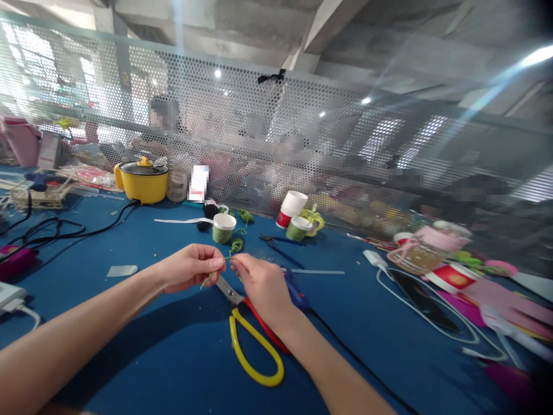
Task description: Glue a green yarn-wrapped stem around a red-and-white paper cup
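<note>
Blue cloth covers the worktable (173, 357), with a perforated metal screen (302, 132) across the upper frame and a yellow pot (142, 180) at upper left. At centre frame, the left hand (190, 267) and right hand (263, 283) each pinch one end of a thin green strand (218, 268) just above the yellow-handled scissors (248, 328), fingers narrowed on it. The strand looks light, limp and easily frayed, so a fingertip pinch near each end, where it is held, probably suits it best.

A blue desk (129, 357) runs up to a perforated metal screen (328, 127) along its far edge, under a grey concrete ceiling (259, 34) with small bright lamps.
</note>
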Demonstrator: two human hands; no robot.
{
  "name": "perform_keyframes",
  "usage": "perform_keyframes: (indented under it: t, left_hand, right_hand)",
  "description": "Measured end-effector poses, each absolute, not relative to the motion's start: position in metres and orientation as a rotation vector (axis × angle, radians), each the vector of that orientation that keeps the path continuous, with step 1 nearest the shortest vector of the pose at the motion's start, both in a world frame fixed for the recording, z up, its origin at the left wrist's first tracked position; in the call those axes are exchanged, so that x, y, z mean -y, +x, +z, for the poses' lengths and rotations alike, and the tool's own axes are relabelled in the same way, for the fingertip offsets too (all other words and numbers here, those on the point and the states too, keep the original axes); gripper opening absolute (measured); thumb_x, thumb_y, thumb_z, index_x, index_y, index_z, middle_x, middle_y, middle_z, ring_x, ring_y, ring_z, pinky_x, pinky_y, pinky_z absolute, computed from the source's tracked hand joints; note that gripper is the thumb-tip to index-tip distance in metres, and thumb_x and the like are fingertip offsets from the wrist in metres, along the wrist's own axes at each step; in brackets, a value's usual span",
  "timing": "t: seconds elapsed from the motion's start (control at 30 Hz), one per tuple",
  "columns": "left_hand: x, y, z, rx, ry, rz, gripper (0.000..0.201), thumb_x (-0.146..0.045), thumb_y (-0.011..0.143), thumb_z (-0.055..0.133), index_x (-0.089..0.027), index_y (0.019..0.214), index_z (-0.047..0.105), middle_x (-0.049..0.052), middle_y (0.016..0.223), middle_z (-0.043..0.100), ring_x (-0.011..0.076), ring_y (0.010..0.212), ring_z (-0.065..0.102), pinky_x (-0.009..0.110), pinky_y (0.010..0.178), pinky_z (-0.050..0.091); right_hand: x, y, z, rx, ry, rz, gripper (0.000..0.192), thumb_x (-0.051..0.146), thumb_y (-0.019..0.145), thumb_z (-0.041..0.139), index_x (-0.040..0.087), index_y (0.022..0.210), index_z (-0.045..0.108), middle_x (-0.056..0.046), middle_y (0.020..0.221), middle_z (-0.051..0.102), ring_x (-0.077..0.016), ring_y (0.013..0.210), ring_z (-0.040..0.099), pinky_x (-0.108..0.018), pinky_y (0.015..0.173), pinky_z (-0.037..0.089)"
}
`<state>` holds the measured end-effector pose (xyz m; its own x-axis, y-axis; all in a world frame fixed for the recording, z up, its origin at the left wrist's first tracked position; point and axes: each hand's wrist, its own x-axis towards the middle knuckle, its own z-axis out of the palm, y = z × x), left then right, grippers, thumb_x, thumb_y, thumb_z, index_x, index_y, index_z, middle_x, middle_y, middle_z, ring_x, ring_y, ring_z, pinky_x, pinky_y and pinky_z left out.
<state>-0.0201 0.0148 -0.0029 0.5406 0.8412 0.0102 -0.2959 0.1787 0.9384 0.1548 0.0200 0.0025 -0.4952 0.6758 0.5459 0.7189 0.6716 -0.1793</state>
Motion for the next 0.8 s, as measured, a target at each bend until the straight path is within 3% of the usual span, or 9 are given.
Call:
perform_keyframes:
  t: [0.2, 0.4, 0.47, 0.57, 0.63, 0.7, 0.8]
  left_hand:
    - [-0.013, -0.017, -0.004, -0.654, 1.151, 0.895, 0.027, -0.035, 0.065, 0.066, -0.013, 0.065, 0.051, -0.004, 0.049, 0.053, 0.0036, 0.043, 0.042, 0.016, 0.042, 0.025]
    - [-0.010, -0.013, -0.005, -0.613, 1.159, 0.829, 0.024, -0.031, 0.065, 0.067, -0.014, 0.069, 0.050, -0.004, 0.053, 0.055, 0.0035, 0.041, 0.045, 0.016, 0.043, 0.032]
    - [-0.010, -0.012, -0.005, -0.619, 1.199, 0.830, 0.023, -0.029, 0.065, 0.067, -0.013, 0.069, 0.051, -0.004, 0.052, 0.055, 0.0045, 0.042, 0.048, 0.017, 0.045, 0.036]
    - [-0.012, -0.010, -0.008, -0.682, 1.279, 0.906, 0.020, -0.027, 0.065, 0.066, -0.012, 0.066, 0.053, -0.002, 0.053, 0.058, 0.0074, 0.049, 0.053, 0.022, 0.053, 0.042]
    - [-0.014, -0.008, -0.011, -0.748, 1.277, 1.041, 0.020, -0.027, 0.064, 0.067, -0.012, 0.064, 0.054, -0.001, 0.057, 0.060, 0.0098, 0.055, 0.057, 0.025, 0.059, 0.045]
    - [-0.016, -0.004, -0.014, -0.803, 1.251, 1.203, 0.018, -0.026, 0.063, 0.067, -0.013, 0.065, 0.055, 0.000, 0.061, 0.061, 0.0120, 0.061, 0.059, 0.028, 0.064, 0.047]
    - [-0.015, 0.000, -0.017, -0.859, 1.336, 1.399, 0.013, -0.023, 0.064, 0.065, -0.014, 0.064, 0.055, 0.000, 0.068, 0.061, 0.0124, 0.067, 0.058, 0.028, 0.068, 0.046]
  right_hand:
    - [-0.021, 0.157, 0.002, 2.213, -1.056, -0.008, 0.018, 0.023, 0.085, 0.044, 0.016, 0.084, 0.062, -0.005, 0.080, 0.069, -0.0175, 0.074, 0.063, -0.024, 0.066, 0.043]
    - [-0.024, 0.156, -0.001, 2.162, -1.102, 0.080, 0.021, 0.025, 0.085, 0.042, 0.019, 0.082, 0.061, -0.004, 0.073, 0.068, -0.0173, 0.067, 0.063, -0.026, 0.062, 0.045]
    - [-0.027, 0.158, 0.001, 2.089, -1.070, 0.090, 0.017, 0.027, 0.083, 0.046, 0.018, 0.089, 0.059, -0.007, 0.084, 0.067, -0.0190, 0.077, 0.062, -0.030, 0.070, 0.046]
    - [-0.032, 0.162, 0.005, 1.823, -1.033, 0.168, 0.037, 0.032, 0.075, 0.056, 0.015, 0.107, 0.050, -0.014, 0.112, 0.055, -0.0232, 0.101, 0.053, -0.038, 0.085, 0.042]
    - [-0.033, 0.164, 0.006, 1.666, -1.074, 0.452, 0.039, 0.038, 0.072, 0.058, 0.015, 0.103, 0.050, -0.014, 0.106, 0.056, -0.0226, 0.095, 0.055, -0.038, 0.079, 0.046]
    - [-0.030, 0.161, 0.007, 1.542, -1.121, 0.941, 0.032, 0.043, 0.073, 0.056, 0.014, 0.088, 0.053, -0.009, 0.084, 0.061, -0.0174, 0.074, 0.059, -0.032, 0.064, 0.049]
    - [-0.021, 0.152, 0.003, 1.264, -1.063, 1.574, 0.029, 0.042, 0.070, 0.060, 0.014, 0.074, 0.055, -0.002, 0.068, 0.058, -0.0100, 0.057, 0.056, -0.022, 0.051, 0.046]
